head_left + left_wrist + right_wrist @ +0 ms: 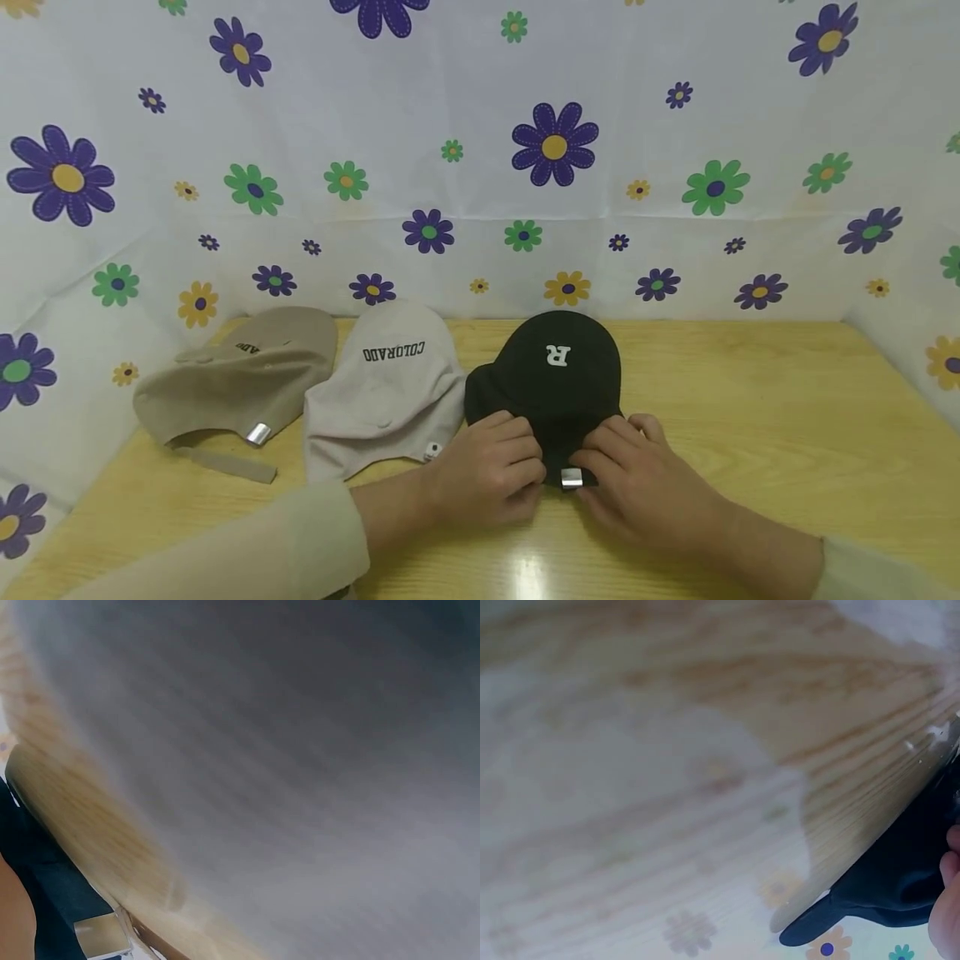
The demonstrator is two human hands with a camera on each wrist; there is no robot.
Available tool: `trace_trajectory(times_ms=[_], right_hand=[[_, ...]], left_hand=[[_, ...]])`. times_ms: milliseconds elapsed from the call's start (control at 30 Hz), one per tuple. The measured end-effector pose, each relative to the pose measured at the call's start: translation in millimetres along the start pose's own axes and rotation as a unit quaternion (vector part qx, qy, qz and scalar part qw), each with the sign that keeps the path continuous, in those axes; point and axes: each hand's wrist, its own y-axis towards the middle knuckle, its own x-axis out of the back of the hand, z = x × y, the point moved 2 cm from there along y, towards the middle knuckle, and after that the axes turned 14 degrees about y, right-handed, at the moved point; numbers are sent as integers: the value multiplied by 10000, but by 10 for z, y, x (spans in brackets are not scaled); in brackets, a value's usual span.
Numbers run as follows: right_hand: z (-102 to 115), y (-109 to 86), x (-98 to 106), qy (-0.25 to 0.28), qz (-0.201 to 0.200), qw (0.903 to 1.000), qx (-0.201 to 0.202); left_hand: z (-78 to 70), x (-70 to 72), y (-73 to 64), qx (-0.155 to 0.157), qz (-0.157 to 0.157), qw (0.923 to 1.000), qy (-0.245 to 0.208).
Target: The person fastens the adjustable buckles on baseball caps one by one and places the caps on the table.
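A black cap (pixel 558 375) with a white letter R lies on the table, its back edge toward me. My left hand (pixel 491 467) grips the near left part of that edge with curled fingers. At the near right, my right hand (pixel 641 479) pinches the cap beside a silver strap buckle (pixel 572 478). The buckle (pixel 103 935) also shows at the bottom left of the left wrist view, where a blurred grey surface fills most of the picture. In the right wrist view the black cap (pixel 900 877) and fingertips (pixel 949 870) appear at the lower right.
Left of the black cap is a light grey cap (pixel 390 383) lettered COLORADO. Farther left sits a tan cap (pixel 232 383), its loose strap (pixel 228 465) lying on the wooden table (pixel 750 400). A white cloth (pixel 450 100) with printed flowers hangs behind and along the sides.
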Motion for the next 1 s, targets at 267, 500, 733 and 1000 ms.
trace_trajectory(times_ms=[267,500,733,1000], right_hand=[[-89,48,78,-160,196,9993,-285],[-53,-8,26,-111,259,9993,-250],[-1,-53,21,-52,36,10000,-44],[-28,-22,-1,-47,122,9998,-158]], left_hand=[[86,-4,51,44,-65,10000,37],[5,23,19,87,-37,10000,-15],[-55,20,-6,156,-113,9998,-49],[-7,-6,-12,66,-150,9999,-50]])
